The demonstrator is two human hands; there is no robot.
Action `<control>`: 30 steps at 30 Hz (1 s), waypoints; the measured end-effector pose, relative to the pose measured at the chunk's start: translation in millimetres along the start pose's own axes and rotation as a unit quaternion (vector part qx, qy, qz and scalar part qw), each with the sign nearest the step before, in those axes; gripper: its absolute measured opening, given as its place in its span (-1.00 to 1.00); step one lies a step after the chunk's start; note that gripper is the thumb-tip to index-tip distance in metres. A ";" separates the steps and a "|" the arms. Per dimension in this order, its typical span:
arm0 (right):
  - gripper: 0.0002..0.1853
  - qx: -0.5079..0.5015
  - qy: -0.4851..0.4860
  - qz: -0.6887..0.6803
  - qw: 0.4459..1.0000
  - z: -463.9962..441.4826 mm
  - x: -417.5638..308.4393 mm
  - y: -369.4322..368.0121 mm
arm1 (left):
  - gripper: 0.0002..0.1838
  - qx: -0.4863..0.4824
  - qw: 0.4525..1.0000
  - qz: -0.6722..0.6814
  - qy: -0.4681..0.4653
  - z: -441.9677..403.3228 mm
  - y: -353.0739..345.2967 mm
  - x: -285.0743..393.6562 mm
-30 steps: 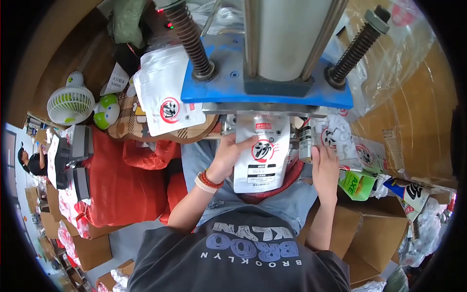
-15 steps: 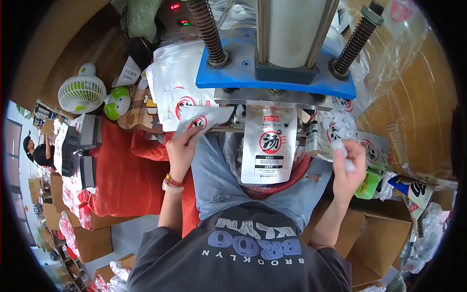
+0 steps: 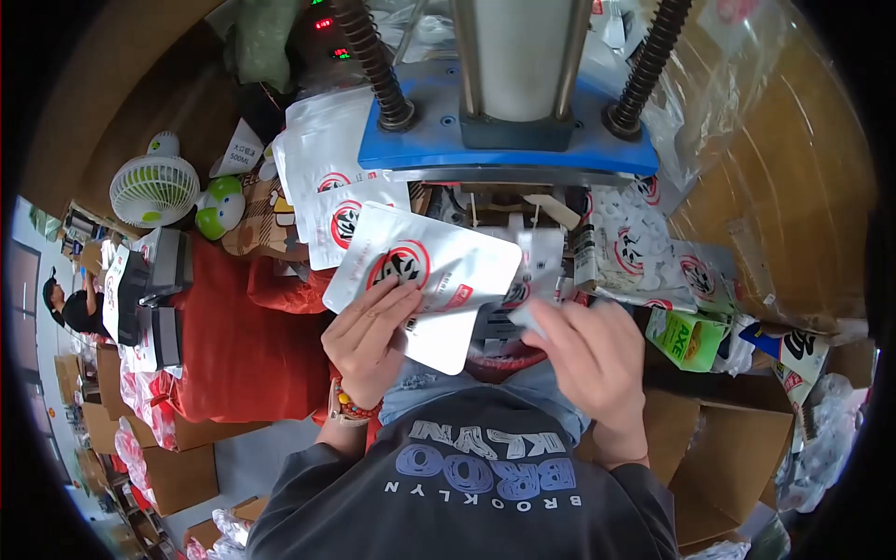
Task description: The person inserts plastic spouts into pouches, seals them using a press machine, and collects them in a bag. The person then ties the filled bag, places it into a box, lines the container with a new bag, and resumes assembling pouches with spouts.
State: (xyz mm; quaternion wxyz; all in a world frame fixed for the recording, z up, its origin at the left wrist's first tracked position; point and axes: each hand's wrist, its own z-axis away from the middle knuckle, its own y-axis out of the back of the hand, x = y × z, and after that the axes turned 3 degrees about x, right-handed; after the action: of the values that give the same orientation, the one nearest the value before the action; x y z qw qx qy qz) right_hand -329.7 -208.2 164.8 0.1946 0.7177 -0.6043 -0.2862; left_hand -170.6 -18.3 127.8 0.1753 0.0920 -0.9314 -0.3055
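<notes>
My left hand [image 3: 371, 341] holds a silver pouch [image 3: 481, 257] with a red ring and black lettering, tilted over my lap. Another silver-white panel [image 3: 443, 341] shows beneath it; whether that is a second pouch I cannot tell. My right hand [image 3: 588, 355], slightly smeared by motion, has its fingers closed on a small pale plastic piece [image 3: 529, 319] at the fingertips. Between the hands and below the blue press [image 3: 504, 149], a further printed pouch [image 3: 539, 261] hangs, partly covered by the held pouch.
Silver pouches [image 3: 327, 140] are stacked left of the press. Small white plastic pieces [image 3: 625, 210] lie heaped on a printed bag at right. A white fan [image 3: 154, 191], a red cloth-covered surface [image 3: 233, 345] and an open carton [image 3: 728, 457] surround me. Another person [image 3: 75, 299] is far left.
My left hand has brought its pouch right and nearer to me. My right hand has moved left from beside the white pieces to the middle. The pouch under the press is now largely covered.
</notes>
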 end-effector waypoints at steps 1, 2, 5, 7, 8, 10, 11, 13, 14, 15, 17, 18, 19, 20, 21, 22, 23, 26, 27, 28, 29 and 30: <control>-0.58 -0.030 0.009 -0.039 0.999 -1.4 0.9 -5.0 | -0.67 -0.009 1.000 0.009 -0.009 -0.7 -2.2 3.2; -0.57 -0.059 0.018 -0.077 0.995 -1.0 0.6 -8.7 | -0.66 -0.024 0.999 0.031 -0.009 -0.9 -2.7 6.8; -0.56 -0.039 0.000 -0.168 0.985 -4.8 -9.1 12.5 | -0.69 -0.103 0.982 0.157 -0.010 -8.3 5.7 11.4; -0.58 -0.095 -0.073 -0.236 0.964 -5.0 -0.1 16.0 | -0.77 -0.165 0.960 0.225 0.017 -6.5 -0.6 9.8; -0.60 -0.122 -0.112 -0.246 0.955 -2.9 6.6 9.8 | -0.80 -0.199 0.944 0.256 0.066 1.2 -13.9 6.4; -0.69 -0.100 -0.273 -0.276 0.916 6.7 19.4 -13.4 | -0.82 -0.289 0.875 0.313 0.232 20.7 -49.7 -3.1; -0.72 -0.066 -0.360 -0.313 0.876 9.8 23.5 -21.9 | -0.81 -0.286 0.829 0.359 0.319 36.9 -72.2 -8.2; -0.69 0.028 -0.397 -0.330 0.856 16.4 29.7 -8.2 | -0.78 -0.219 0.754 0.458 0.416 53.2 -106.5 -12.2; -0.68 0.086 -0.427 -0.371 0.820 21.0 30.8 1.2 | -0.77 -0.207 0.698 0.499 0.470 41.0 -106.0 -8.4; -0.69 0.111 -0.415 -0.390 0.814 21.2 33.4 9.6 | -0.76 -0.193 0.636 0.535 0.521 22.9 -103.2 -6.1; -0.71 0.095 -0.399 -0.451 0.793 23.3 33.8 22.2 | -0.78 -0.184 0.612 0.544 0.543 -0.3 -110.6 -15.1; -0.73 0.077 -0.380 -0.512 0.767 25.1 33.0 24.9 | -0.78 -0.171 0.604 0.561 0.539 -5.8 -116.2 -19.1; -0.77 0.061 -0.374 -0.531 0.758 29.5 33.6 21.6 | -0.78 -0.178 0.570 0.561 0.574 -9.6 -119.1 -21.2; -0.77 0.057 -0.371 -0.534 0.757 34.1 35.1 19.1 | -0.78 -0.175 0.569 0.568 0.569 -7.0 -123.7 -23.3; -0.79 0.020 -0.393 -0.543 0.742 39.7 37.1 16.7 | -0.78 -0.171 0.570 0.572 0.564 -2.3 -129.3 -26.4; -0.81 -0.019 -0.412 -0.555 0.723 45.7 38.8 14.0 | -0.78 -0.163 0.599 0.547 0.562 0.9 -132.5 -26.8; -0.84 0.001 -0.414 -0.576 0.705 54.6 41.5 12.5 | -0.75 -0.195 0.630 0.531 0.532 3.9 -131.4 -32.5; -0.59 0.033 -0.402 -0.607 0.684 77.7 46.2 16.0 | -0.36 -0.172 0.845 0.324 0.390 5.5 -109.3 -47.5; -0.53 0.010 -0.403 -0.649 0.645 85.7 51.9 20.0 | -0.21 -0.129 0.917 0.176 0.335 -4.8 -88.2 -46.3; -0.47 -0.012 -0.406 -0.683 0.607 89.6 54.9 22.6 | 0.05 -0.068 0.979 -0.079 0.173 2.0 -80.5 -62.2; -0.50 -0.007 -0.378 -0.703 0.603 86.1 54.0 16.7 | 0.09 -0.109 0.963 -0.187 0.163 6.7 -73.6 -74.9; -0.56 -0.005 -0.386 -0.708 0.591 85.6 53.2 7.8 | 0.13 -0.150 0.933 -0.289 0.153 15.6 -67.5 -87.4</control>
State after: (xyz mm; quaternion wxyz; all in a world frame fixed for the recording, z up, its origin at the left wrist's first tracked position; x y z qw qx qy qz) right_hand -385.3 -256.1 95.3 -0.3178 0.7406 0.0773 -0.5870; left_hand -91.7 -39.3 51.9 0.2313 0.3753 -0.7701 -0.4611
